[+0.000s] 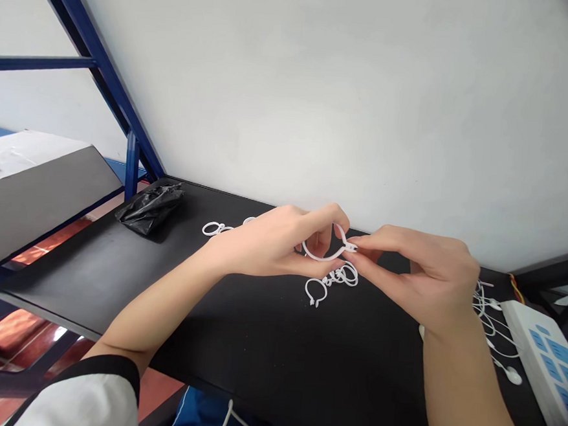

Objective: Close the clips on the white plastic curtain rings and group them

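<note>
A white plastic ring clip (323, 258) is held up above the black tabletop between both hands. My left hand (292, 239) curls around the ring, its fingers closed on the band. With thumb and index finger, my right hand (421, 268) pinches the small clasp (351, 247) at the ring's right side. Just below the hands lie several more white ring clips (316, 291) in a loose cluster. Another ring clip (211, 228) rests to the left, partly behind my left forearm along with other white pieces.
A crumpled black plastic bag (152, 207) sits at the far left of the black table (255, 341). To the right are white earphones (512, 374) with tangled cords and a white power strip (540, 374) with blue sockets. A blue metal frame (108, 90) rises at the left against the wall.
</note>
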`<action>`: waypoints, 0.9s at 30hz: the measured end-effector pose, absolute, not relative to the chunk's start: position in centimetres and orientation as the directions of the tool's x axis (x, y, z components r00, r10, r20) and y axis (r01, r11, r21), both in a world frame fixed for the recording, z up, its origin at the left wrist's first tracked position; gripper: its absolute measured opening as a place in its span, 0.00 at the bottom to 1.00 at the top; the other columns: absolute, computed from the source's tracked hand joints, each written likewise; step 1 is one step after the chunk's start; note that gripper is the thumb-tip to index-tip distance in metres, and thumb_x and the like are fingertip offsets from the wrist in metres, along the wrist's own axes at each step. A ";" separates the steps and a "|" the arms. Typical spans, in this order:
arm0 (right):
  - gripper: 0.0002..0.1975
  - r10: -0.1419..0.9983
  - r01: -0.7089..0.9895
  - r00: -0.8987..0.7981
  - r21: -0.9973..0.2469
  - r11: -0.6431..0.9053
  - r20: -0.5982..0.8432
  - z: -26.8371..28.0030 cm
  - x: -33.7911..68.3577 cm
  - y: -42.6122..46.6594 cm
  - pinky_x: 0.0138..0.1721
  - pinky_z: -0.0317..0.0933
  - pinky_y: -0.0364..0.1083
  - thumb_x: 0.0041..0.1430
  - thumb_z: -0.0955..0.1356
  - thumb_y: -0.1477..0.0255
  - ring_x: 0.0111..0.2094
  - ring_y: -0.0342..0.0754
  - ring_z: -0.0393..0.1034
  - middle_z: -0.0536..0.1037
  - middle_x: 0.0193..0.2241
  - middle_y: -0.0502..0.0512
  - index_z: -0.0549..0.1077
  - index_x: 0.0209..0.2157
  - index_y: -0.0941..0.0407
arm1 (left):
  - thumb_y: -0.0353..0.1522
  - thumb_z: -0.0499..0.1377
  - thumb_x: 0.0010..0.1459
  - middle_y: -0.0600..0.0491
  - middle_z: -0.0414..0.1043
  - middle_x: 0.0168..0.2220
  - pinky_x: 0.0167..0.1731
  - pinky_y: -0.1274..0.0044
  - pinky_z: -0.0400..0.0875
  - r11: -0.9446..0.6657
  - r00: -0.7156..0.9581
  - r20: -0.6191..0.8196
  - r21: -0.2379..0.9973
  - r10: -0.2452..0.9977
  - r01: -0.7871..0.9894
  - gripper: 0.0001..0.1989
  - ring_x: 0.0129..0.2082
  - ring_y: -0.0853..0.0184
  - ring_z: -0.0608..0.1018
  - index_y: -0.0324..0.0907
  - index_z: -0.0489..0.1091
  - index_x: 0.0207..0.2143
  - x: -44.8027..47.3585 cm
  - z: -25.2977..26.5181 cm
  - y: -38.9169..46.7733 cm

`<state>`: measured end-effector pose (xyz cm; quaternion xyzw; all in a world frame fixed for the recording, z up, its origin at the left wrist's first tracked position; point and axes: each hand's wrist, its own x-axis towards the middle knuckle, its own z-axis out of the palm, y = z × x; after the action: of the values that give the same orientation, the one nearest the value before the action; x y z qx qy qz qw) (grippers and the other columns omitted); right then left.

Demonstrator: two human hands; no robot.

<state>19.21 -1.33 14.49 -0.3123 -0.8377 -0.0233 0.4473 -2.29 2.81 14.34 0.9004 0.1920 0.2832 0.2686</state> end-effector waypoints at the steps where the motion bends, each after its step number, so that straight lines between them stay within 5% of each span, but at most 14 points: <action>1: 0.08 0.504 0.543 -0.403 -0.244 0.804 0.764 14.5 19.2 -1.4 0.23 0.66 0.41 0.56 0.72 0.79 0.20 0.39 0.70 0.76 0.22 0.44 0.75 0.33 0.52 | 0.38 0.58 0.62 0.60 0.70 0.26 0.25 0.84 0.63 -0.784 0.763 0.410 0.588 0.500 0.198 0.12 0.25 0.75 0.72 0.43 0.60 0.44 -2.3 14.3 2.8; 16: 0.12 0.490 0.471 -0.376 -0.293 0.832 0.786 14.6 19.4 -1.5 0.24 0.73 0.45 0.53 0.73 0.81 0.27 0.46 0.77 0.82 0.31 0.48 0.77 0.36 0.49 | 0.41 0.57 0.63 0.62 0.65 0.24 0.23 0.84 0.60 -0.817 0.740 0.445 0.524 0.505 0.242 0.12 0.21 0.76 0.67 0.44 0.63 0.44 -2.4 14.2 2.9; 27: 0.15 0.426 0.502 -0.352 -0.216 0.837 0.833 14.9 19.1 -1.9 0.23 0.75 0.45 0.52 0.74 0.83 0.28 0.48 0.79 0.83 0.33 0.48 0.79 0.37 0.47 | 0.39 0.58 0.62 0.62 0.64 0.22 0.23 0.83 0.59 -0.826 0.720 0.493 0.526 0.489 0.201 0.12 0.20 0.76 0.66 0.43 0.63 0.44 -2.4 14.1 2.9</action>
<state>19.14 -1.90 14.91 -0.2827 -0.8214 -0.0384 0.4938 -2.44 2.85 14.10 0.8999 0.1918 0.3215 0.2238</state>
